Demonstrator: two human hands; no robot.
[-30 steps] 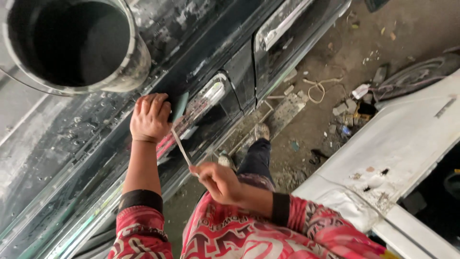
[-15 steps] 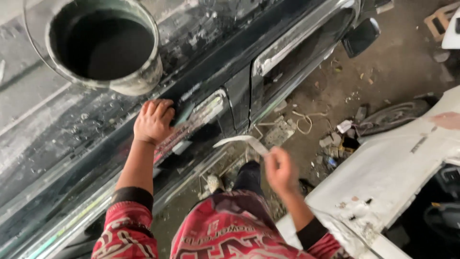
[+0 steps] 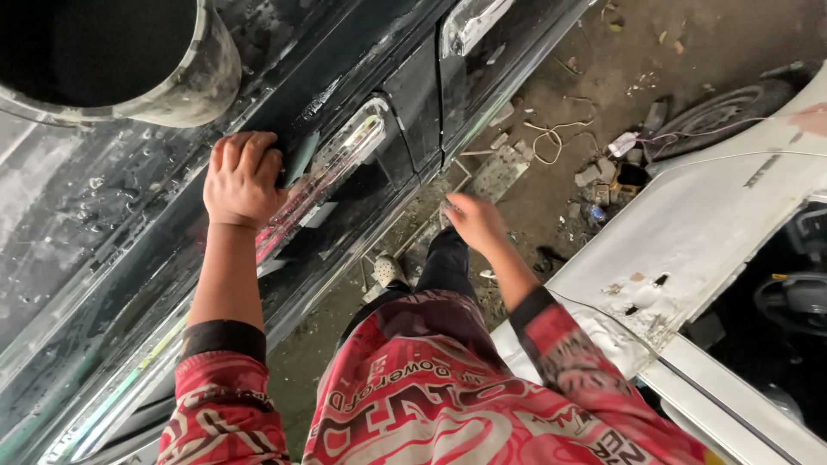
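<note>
Car door panel: black painted metal, glossy, wet, water beads and streaks. Door handle: chrome, mirror-bright. Bucket: dull grey metal, scuffed rim, smeared. Pad under left hand: grey-green, matt, looks like abrasive sheet or sponge. Detached body panel: white paint, matt, chipped, rust spots. Shirt: red printed synthetic cloth, slight sheen. Ground: rough dirt, debris.
</note>
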